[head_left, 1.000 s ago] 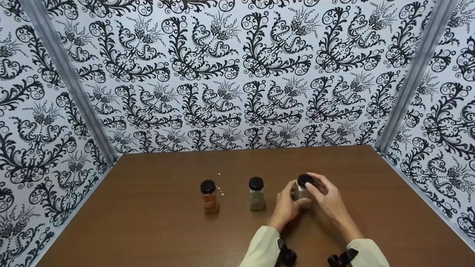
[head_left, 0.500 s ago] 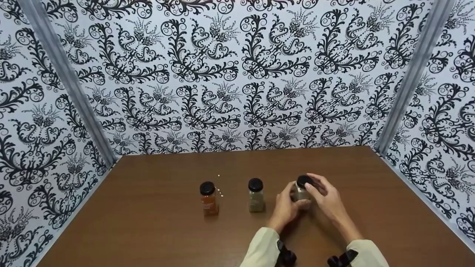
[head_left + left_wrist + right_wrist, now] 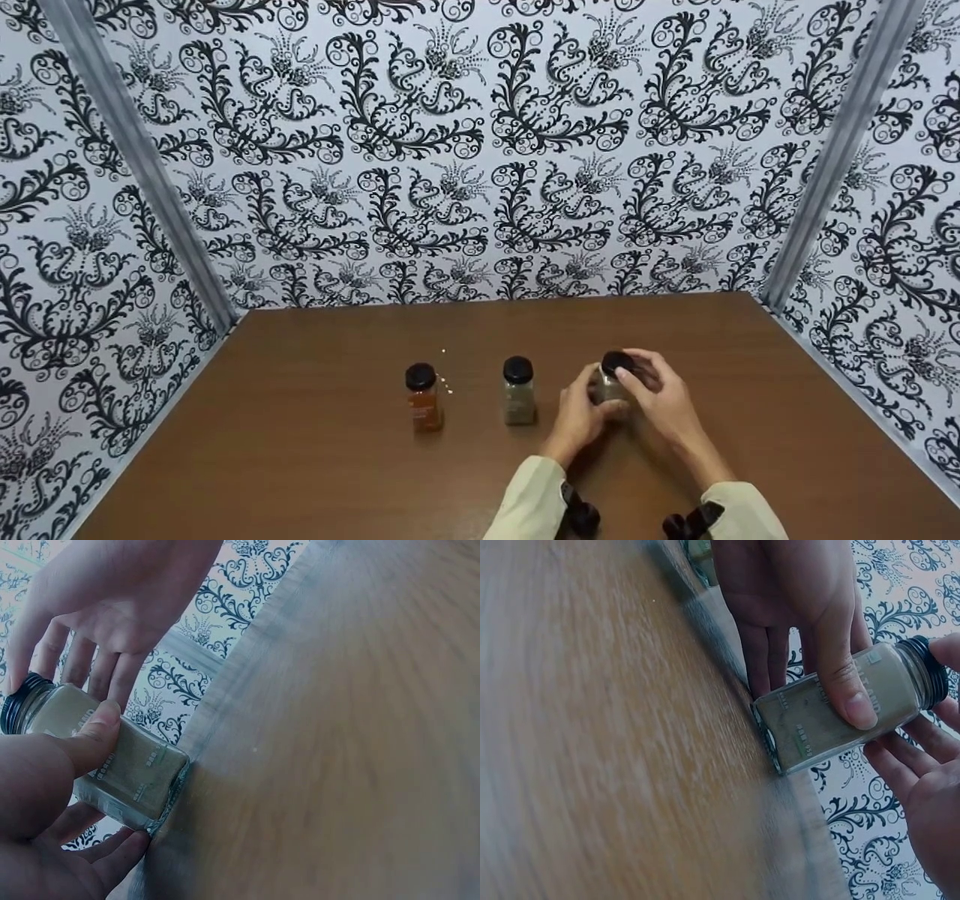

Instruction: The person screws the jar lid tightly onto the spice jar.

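Note:
At the right of the table a square glass spice jar [image 3: 613, 390] with a black lid [image 3: 617, 363] and greyish-tan powder is between both hands. My left hand [image 3: 579, 420] grips the jar's body, thumb across the printed face, as the left wrist view shows on the jar [image 3: 135, 765]. The thumb and fingers of my right hand [image 3: 664, 401] pinch the lid from the other side. In the right wrist view the base of the jar [image 3: 832, 716] meets the tabletop, and the lid is on its neck.
A second jar [image 3: 518, 394] with grey-green contents stands upright left of the hands. Farther left is an upright jar [image 3: 424, 399] of orange-red spice, with small white specks [image 3: 446, 384] beside it. Patterned walls [image 3: 480, 187] enclose the brown table [image 3: 337, 465].

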`<move>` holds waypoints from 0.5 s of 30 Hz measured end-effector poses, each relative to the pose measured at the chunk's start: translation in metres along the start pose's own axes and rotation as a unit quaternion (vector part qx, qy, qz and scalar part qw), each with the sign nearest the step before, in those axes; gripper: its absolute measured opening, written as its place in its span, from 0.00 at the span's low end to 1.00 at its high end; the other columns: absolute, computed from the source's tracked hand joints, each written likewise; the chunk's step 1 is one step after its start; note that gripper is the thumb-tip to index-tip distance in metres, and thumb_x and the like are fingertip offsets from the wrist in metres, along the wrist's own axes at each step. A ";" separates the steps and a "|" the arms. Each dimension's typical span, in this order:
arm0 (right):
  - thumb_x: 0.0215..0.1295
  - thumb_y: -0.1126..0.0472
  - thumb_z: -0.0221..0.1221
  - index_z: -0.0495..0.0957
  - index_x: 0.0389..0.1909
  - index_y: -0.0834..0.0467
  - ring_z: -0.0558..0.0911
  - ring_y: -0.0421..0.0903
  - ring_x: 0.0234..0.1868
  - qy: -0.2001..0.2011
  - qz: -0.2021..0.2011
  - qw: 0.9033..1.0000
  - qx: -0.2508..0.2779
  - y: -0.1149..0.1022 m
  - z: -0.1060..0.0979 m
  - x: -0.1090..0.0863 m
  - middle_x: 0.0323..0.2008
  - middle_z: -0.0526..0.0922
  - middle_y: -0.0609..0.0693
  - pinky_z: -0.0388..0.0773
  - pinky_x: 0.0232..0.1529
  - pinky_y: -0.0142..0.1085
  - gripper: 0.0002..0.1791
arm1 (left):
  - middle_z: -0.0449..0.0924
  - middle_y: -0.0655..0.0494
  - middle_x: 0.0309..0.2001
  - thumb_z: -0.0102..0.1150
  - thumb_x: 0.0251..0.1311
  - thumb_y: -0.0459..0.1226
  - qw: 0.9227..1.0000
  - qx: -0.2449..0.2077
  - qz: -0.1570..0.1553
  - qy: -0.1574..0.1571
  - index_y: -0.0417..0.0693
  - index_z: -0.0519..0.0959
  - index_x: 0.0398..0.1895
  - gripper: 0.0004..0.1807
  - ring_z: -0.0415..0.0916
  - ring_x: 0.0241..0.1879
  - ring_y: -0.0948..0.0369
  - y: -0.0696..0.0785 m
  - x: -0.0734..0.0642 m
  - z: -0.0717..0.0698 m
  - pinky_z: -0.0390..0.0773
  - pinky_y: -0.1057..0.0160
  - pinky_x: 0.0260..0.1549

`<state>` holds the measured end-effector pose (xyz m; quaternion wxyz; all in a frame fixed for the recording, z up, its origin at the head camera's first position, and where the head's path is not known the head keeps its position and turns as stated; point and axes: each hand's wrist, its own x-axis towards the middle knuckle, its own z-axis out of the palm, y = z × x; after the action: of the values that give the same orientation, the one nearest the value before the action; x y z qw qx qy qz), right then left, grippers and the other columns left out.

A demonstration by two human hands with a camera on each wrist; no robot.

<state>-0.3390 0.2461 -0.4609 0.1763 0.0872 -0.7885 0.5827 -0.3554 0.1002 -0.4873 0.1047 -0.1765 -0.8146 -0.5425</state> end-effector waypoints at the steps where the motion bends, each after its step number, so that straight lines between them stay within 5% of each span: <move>1: 0.70 0.61 0.61 0.74 0.62 0.61 0.77 0.25 0.52 -0.001 -0.004 1.000 0.000 0.000 0.000 0.000 0.60 0.80 0.61 0.72 0.55 0.17 0.21 | 0.85 0.52 0.52 0.74 0.54 0.37 1.000 0.000 0.000 0.000 0.52 0.76 0.59 0.28 0.84 0.51 0.58 0.000 0.000 0.000 0.81 0.64 0.48; 8: 0.72 0.62 0.58 0.75 0.64 0.61 0.75 0.23 0.54 -0.007 -0.027 1.000 -0.014 0.002 -0.002 0.000 0.62 0.79 0.61 0.70 0.56 0.16 0.21 | 0.86 0.52 0.51 0.74 0.54 0.37 1.000 -0.005 0.004 0.002 0.51 0.77 0.59 0.28 0.84 0.49 0.58 -0.001 0.000 0.001 0.81 0.65 0.47; 15: 0.71 0.61 0.60 0.76 0.62 0.62 0.77 0.28 0.55 -0.003 -0.008 1.000 -0.009 0.001 -0.001 0.000 0.60 0.80 0.59 0.73 0.58 0.20 0.20 | 0.86 0.53 0.52 0.73 0.55 0.39 1.000 -0.006 -0.006 -0.008 0.53 0.76 0.60 0.28 0.84 0.50 0.59 -0.002 0.000 0.001 0.81 0.66 0.46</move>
<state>-0.3392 0.2469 -0.4611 0.1794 0.0940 -0.7936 0.5737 -0.3564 0.1001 -0.4890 0.0943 -0.1767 -0.8134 -0.5462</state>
